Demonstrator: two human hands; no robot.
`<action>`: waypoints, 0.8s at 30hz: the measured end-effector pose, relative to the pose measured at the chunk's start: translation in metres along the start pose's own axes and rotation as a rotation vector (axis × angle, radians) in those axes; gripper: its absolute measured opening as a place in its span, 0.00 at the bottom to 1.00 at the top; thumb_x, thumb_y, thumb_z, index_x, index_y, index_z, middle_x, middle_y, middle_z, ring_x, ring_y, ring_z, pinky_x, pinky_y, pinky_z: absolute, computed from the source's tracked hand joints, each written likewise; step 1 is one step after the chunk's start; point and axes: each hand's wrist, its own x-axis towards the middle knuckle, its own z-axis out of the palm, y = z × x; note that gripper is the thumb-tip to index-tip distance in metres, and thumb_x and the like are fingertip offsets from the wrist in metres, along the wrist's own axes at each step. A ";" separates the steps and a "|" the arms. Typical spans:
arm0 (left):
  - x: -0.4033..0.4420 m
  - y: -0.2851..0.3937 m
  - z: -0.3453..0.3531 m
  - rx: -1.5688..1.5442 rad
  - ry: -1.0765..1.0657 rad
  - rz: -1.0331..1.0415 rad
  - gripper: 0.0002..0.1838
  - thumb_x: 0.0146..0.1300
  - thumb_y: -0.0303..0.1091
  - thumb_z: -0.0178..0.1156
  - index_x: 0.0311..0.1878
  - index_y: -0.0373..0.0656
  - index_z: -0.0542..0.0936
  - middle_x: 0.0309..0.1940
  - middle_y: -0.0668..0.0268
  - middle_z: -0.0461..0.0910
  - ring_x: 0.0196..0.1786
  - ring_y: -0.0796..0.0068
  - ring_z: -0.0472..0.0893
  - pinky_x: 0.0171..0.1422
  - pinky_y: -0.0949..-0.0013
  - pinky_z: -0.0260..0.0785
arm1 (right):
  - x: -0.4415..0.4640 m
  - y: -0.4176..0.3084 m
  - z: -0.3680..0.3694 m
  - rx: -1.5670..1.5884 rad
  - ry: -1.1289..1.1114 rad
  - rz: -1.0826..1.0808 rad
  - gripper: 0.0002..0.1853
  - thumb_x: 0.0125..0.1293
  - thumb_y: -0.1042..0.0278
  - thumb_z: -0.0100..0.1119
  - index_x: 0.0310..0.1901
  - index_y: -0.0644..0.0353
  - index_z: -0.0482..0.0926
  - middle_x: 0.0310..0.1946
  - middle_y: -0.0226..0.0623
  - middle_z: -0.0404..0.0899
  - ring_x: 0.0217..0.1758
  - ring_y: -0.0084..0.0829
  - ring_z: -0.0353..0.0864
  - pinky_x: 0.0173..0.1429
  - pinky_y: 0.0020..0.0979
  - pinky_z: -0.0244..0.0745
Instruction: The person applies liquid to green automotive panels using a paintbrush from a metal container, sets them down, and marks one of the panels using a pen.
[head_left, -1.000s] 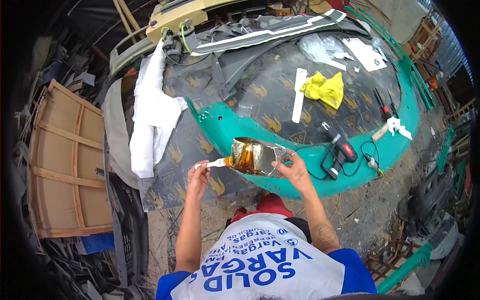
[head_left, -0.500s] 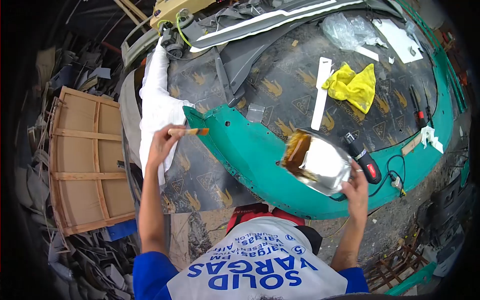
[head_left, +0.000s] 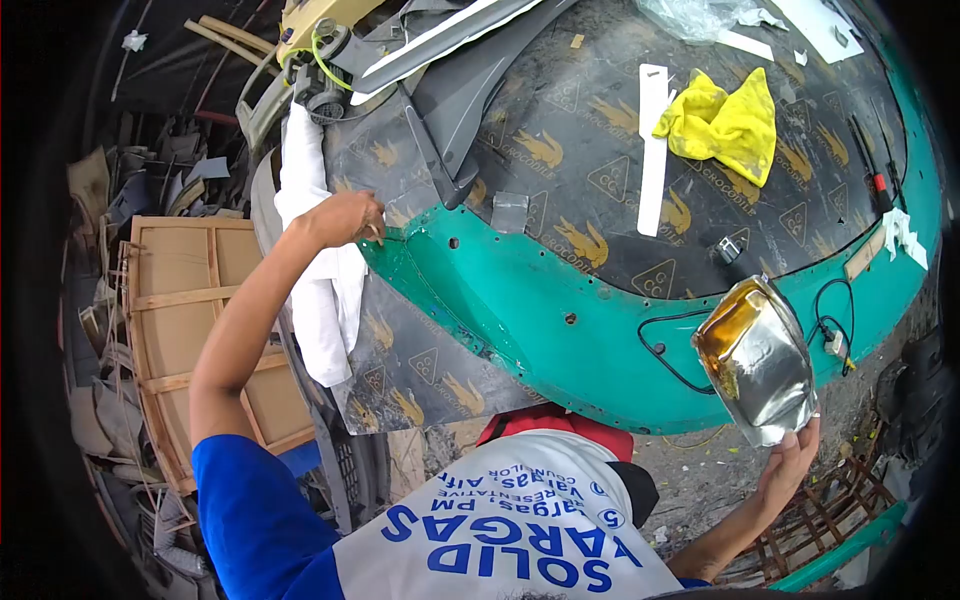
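My left hand (head_left: pixel 345 218) is closed at the left tip of a large green curved panel (head_left: pixel 600 345), which looks like a car bumper. The paintbrush it holds is mostly hidden behind the fingers, low against the panel's end. A wet-looking sheen lies on the green surface beside it. My right hand (head_left: pixel 790 462) grips a shiny open metal tin (head_left: pixel 765 365) by its near end, above the panel's right part. Amber liquid shows along the tin's far left side.
On the patterned black board lie a yellow cloth (head_left: pixel 722 128) and a white strip (head_left: pixel 653 150). A black corded tool (head_left: pixel 735 258) sits partly behind the tin. White fabric (head_left: pixel 325 300) and a wood-framed panel (head_left: pixel 180 300) are at left; dark trim pieces (head_left: pixel 450 100) lie behind.
My left hand has moved forward and right with the paintbrush, onto the panel's tip. My right hand has carried the tin right and nearer, turning it. The head view has shifted.
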 end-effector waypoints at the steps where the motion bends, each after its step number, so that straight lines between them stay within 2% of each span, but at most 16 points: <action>1: -0.002 0.001 -0.002 0.077 -0.038 -0.002 0.11 0.55 0.27 0.65 0.41 0.53 0.88 0.33 0.66 0.80 0.43 0.61 0.76 0.48 0.60 0.72 | -0.001 0.002 -0.003 0.006 0.001 0.004 0.52 0.53 0.46 0.71 0.71 0.73 0.58 0.64 0.51 0.67 0.67 0.40 0.68 0.70 0.36 0.62; 6: -0.010 0.000 -0.018 0.239 -0.086 0.019 0.13 0.53 0.26 0.65 0.41 0.57 0.89 0.33 0.69 0.80 0.42 0.62 0.75 0.49 0.62 0.71 | -0.005 0.013 -0.008 0.002 0.032 0.022 0.52 0.53 0.44 0.71 0.71 0.71 0.59 0.64 0.50 0.67 0.67 0.39 0.67 0.70 0.36 0.62; 9: -0.008 -0.002 -0.030 0.271 -0.069 0.056 0.14 0.52 0.26 0.65 0.40 0.56 0.89 0.33 0.70 0.80 0.42 0.63 0.75 0.50 0.63 0.71 | -0.003 0.013 -0.003 0.008 0.029 0.034 0.52 0.52 0.44 0.72 0.71 0.71 0.59 0.64 0.50 0.67 0.67 0.39 0.68 0.70 0.36 0.62; 11: -0.003 -0.002 -0.037 0.207 -0.102 0.026 0.12 0.52 0.27 0.65 0.40 0.52 0.88 0.35 0.69 0.81 0.43 0.64 0.75 0.51 0.65 0.70 | -0.002 0.013 -0.001 0.019 0.016 0.040 0.53 0.52 0.45 0.72 0.71 0.71 0.59 0.64 0.50 0.67 0.68 0.39 0.67 0.70 0.36 0.62; 13: 0.006 -0.002 -0.039 0.153 -0.083 0.072 0.10 0.54 0.27 0.64 0.39 0.50 0.88 0.35 0.68 0.82 0.43 0.64 0.75 0.52 0.65 0.70 | 0.000 0.015 -0.003 0.087 -0.133 -0.020 0.45 0.61 0.59 0.63 0.72 0.75 0.51 0.68 0.52 0.62 0.70 0.40 0.66 0.71 0.37 0.63; 14: 0.010 -0.001 -0.038 0.099 -0.065 0.116 0.09 0.55 0.27 0.63 0.39 0.48 0.87 0.36 0.67 0.83 0.43 0.64 0.76 0.53 0.64 0.70 | -0.001 0.015 -0.002 0.086 -0.132 -0.019 0.45 0.61 0.59 0.63 0.72 0.75 0.51 0.68 0.52 0.62 0.70 0.40 0.66 0.71 0.37 0.63; 18: 0.021 -0.004 -0.022 -0.027 0.045 0.060 0.07 0.57 0.27 0.61 0.38 0.43 0.86 0.35 0.63 0.84 0.41 0.61 0.80 0.50 0.63 0.72 | -0.001 0.013 0.004 0.072 -0.128 -0.001 0.46 0.60 0.58 0.65 0.72 0.74 0.53 0.67 0.51 0.63 0.69 0.39 0.67 0.70 0.36 0.64; 20: 0.026 -0.008 -0.013 -0.218 0.040 -0.072 0.07 0.58 0.28 0.60 0.38 0.40 0.84 0.36 0.59 0.85 0.39 0.56 0.82 0.46 0.60 0.74 | -0.002 0.010 0.009 0.055 -0.124 -0.006 0.46 0.59 0.57 0.65 0.72 0.74 0.53 0.67 0.50 0.63 0.68 0.39 0.67 0.70 0.35 0.65; 22: 0.029 -0.011 -0.002 -0.216 0.078 -0.041 0.07 0.58 0.28 0.60 0.38 0.38 0.84 0.36 0.57 0.84 0.38 0.55 0.83 0.45 0.59 0.75 | -0.003 0.003 0.018 0.013 -0.035 0.072 0.55 0.49 0.41 0.74 0.71 0.71 0.59 0.64 0.51 0.67 0.68 0.40 0.68 0.70 0.37 0.61; 24: 0.031 -0.011 0.008 -0.215 0.115 -0.007 0.08 0.58 0.29 0.59 0.38 0.37 0.83 0.36 0.55 0.84 0.38 0.54 0.83 0.43 0.58 0.76 | -0.004 0.005 0.017 0.011 -0.037 0.074 0.56 0.49 0.41 0.74 0.71 0.71 0.59 0.65 0.52 0.67 0.68 0.41 0.67 0.71 0.37 0.61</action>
